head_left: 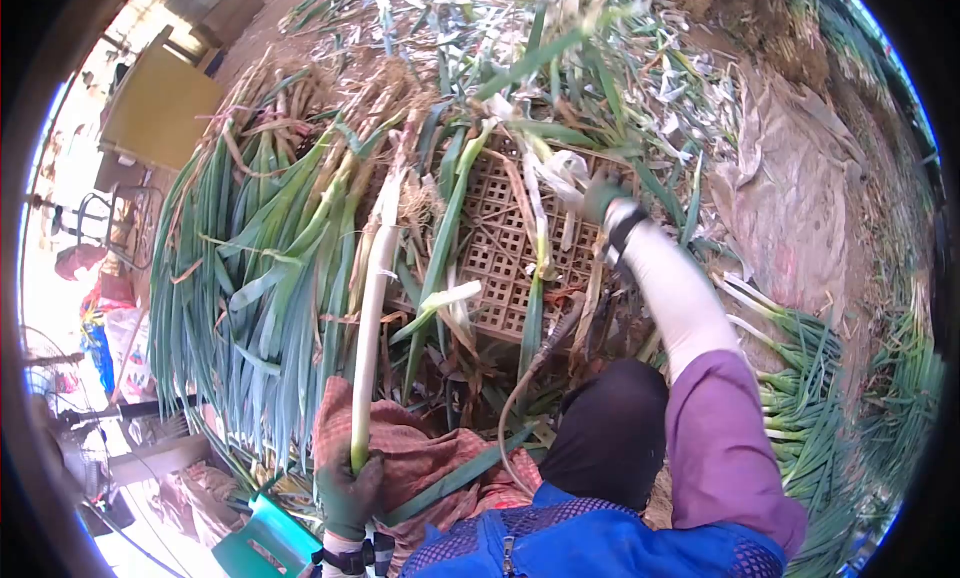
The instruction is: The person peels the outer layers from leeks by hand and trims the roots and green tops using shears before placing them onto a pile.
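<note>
Where the left hand closes around the green part of the onion stalk, beside the lattice crate, the shank is likely light, firm, bruisable; grip mid-shank. The right hand's closure cannot be determined.

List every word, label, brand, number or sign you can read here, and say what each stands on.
No readable text anywhere.
Plastic crate: no lettering shows.
Long leek in the left hand: no label or tag visible.
Blue garment: no lettering shows.
Brightly coloured item at the far left: too blurred to tell whether anything is printed on it.
</note>
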`<state>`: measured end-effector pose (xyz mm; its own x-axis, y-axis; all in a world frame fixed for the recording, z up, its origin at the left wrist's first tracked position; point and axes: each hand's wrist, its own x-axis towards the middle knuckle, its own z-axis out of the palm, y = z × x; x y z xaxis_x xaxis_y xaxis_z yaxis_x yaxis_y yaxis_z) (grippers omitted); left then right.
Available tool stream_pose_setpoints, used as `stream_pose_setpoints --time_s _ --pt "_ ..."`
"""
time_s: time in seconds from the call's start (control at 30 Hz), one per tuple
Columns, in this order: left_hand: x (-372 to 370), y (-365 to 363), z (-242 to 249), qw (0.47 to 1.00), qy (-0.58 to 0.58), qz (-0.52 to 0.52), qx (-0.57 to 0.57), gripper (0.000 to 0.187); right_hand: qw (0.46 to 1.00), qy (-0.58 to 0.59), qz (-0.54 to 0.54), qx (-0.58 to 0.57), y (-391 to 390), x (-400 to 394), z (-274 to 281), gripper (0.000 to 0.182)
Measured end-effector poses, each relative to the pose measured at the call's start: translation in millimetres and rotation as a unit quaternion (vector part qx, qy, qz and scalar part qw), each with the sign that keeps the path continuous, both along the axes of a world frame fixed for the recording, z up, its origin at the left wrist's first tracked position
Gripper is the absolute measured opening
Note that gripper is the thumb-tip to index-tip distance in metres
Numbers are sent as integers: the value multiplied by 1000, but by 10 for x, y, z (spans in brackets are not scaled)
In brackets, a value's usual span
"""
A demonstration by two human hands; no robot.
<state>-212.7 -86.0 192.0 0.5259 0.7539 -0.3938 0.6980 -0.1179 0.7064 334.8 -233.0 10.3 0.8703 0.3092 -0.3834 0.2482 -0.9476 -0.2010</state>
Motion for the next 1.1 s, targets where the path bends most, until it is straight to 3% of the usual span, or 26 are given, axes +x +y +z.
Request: stream_pose_setpoints --time_s 0.03,0.07,0.1,0.13,0.17,0.27,0.37,0.43,0.5,0.53,0.63,0.67,0.77,0.83,0.9,0.93,1.03,1.1 --pt "-56 1 9 1000 -2 9 -7 27 992 -31 17 -119 56 -380 88 92" --pt "-111 2 17 1000 -5 17 -13 27 992 -17 66 -110 120 -420 42 81" --pt "-153 2 32 999 -7 26 -20 26 981 -139 110 -81 194 -472 -118 61" --pt "-172 12 77 1000 3 24 -18 26 991 -89 101 -26 173 -429 -219 52" --pt "-189 23 104 1000 12 22 -14 25 995 -40 90 30 221 -496 55 44" --pt "-283 53 80 997 -51 49 -16 23 995 -12 93 43 529 -515 298 34" --pt "-288 98 138 999 -20 19 29 20 979 38 40 198 1073 -673 435 48" --pt "-314 110 127 999 -16 30 28 19 983 113 49 138 1551 -789 289 67" --pt "-299 137 141 999 -22 33 21 18 990 116 47 67 1897 -1152 126 92" --pt "-288 145 172 999 -27 32 14 18 995 77 12 63 1971 -1437 160 107" --pt "-312 160 157 999 -29 23 34 17 994 -107 4 -1 2106 -1822 -101 108" --pt "-324 165 150 998 -29 16 49 17 993 -117 -2 20 2088 -1802 -207 110" --pt "-344 177 195 997 -22 6 68 16 992 -114 57 7 1868 -1443 -354 84" --pt "-355 212 203 997 -25 5 69 17 996 -23 79 -38 1650 -1222 77 67" --pt "-386 225 178 998 -34 7 61 17 986 -62 142 -66 1355 -847 225 52" --pt "-352 234 235 998 -35 3 55 17 970 -155 189 -6 1175 -479 237 36" --pt "-459 215 143 997 -61 48 -27 17 951 -250 180 31 741 264 833 36" --pt "-443 223 133 998 -54 22 4 17 945 -280 163 52 616 457 1259 36"
